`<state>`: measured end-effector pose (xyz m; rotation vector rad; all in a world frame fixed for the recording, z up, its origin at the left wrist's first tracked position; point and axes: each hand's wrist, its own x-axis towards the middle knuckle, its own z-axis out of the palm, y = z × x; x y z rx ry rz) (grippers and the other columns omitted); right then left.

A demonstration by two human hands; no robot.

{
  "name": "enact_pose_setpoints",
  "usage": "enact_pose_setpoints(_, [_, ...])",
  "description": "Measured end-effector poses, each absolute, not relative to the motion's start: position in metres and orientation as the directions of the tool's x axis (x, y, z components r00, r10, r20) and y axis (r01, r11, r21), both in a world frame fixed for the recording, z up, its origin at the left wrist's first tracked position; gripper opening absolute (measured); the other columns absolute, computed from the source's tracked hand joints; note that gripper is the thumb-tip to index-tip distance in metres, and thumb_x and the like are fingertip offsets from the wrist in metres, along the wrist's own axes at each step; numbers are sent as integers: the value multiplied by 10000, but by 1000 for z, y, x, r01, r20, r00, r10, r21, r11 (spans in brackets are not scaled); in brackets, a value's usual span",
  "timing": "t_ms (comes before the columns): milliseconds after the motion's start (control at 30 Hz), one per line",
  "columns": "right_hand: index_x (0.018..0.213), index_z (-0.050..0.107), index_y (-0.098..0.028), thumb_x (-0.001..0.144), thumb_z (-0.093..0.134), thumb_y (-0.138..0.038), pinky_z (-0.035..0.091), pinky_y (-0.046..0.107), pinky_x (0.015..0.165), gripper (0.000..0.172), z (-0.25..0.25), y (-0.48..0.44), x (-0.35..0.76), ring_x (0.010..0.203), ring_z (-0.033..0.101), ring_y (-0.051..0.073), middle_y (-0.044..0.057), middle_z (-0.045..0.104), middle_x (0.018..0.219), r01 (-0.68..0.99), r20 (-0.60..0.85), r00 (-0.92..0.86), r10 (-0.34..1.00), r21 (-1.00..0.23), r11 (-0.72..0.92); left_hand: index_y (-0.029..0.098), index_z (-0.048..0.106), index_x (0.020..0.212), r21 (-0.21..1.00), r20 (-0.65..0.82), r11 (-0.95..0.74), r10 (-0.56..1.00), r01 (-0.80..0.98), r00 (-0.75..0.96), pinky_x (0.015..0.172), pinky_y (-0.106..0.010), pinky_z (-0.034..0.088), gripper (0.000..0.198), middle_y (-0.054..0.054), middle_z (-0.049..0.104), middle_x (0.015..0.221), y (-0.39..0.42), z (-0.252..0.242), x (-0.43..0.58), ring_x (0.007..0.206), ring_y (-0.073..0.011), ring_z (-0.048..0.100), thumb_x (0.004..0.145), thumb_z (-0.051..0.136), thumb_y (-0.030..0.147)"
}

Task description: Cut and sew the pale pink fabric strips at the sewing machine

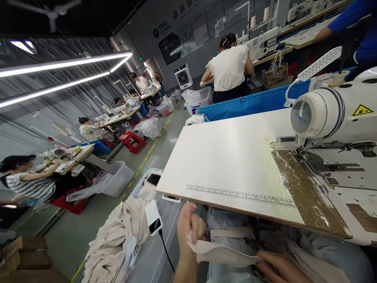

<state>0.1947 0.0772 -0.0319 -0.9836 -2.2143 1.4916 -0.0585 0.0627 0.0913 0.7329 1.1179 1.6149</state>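
Observation:
A beige fabric strip [224,253] stretches between my two hands, below the front edge of the sewing table and above my lap. My left hand [188,228] is closed on the strip's left end, fingers curled up. Low in the view, my right hand [279,265] pinches the other end; part of it is cut off by the frame's bottom edge. More beige fabric [315,257] lies across my legs to the right. A heap of beige fabric pieces [118,236] sits on the left beside a white power bank [154,218] with a black cable.
The white sewing table [218,153] has a printed ruler [241,194] along its front edge. On its right stands a sewing machine [321,114]. A plastic bin [173,236] is at my left. Co-workers sit at other machines, and a red stool [132,141] stands in the aisle.

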Motion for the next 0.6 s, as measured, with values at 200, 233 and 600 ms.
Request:
enact_pose_setpoints(200, [769, 601, -208, 978, 314, -300, 421, 325, 591, 366, -16, 85, 203, 700, 667, 270, 72, 677, 748, 543, -107, -729, 676, -691, 476, 168, 689, 1040, 719, -20, 237, 947, 653, -321, 746, -401, 557, 423, -105, 704, 835, 29, 60, -97, 811, -270, 662, 810, 680, 523])
enact_pose_setpoints(233, [767, 599, -204, 967, 315, -247, 397, 327, 578, 350, -9, 83, 197, 678, 665, 266, 69, 674, 734, 549, -91, -750, 656, -638, 539, 176, 668, 1147, 672, -29, 136, 987, 728, -157, 918, -464, 528, 464, -148, 704, 1076, 28, 55, -86, 1048, -315, 639, 794, 701, 476])
enact_pose_setpoints(600, [833, 600, -178, 974, 442, -211, 246, 287, 555, 215, 24, 92, 226, 660, 622, 198, 31, 651, 733, 645, -237, -743, 626, -506, 573, 232, 682, 1211, 641, -258, 35, 951, 766, 172, 634, -280, 477, 398, -22, 696, 653, 50, 39, -89, 587, -195, 631, 915, 417, 268])
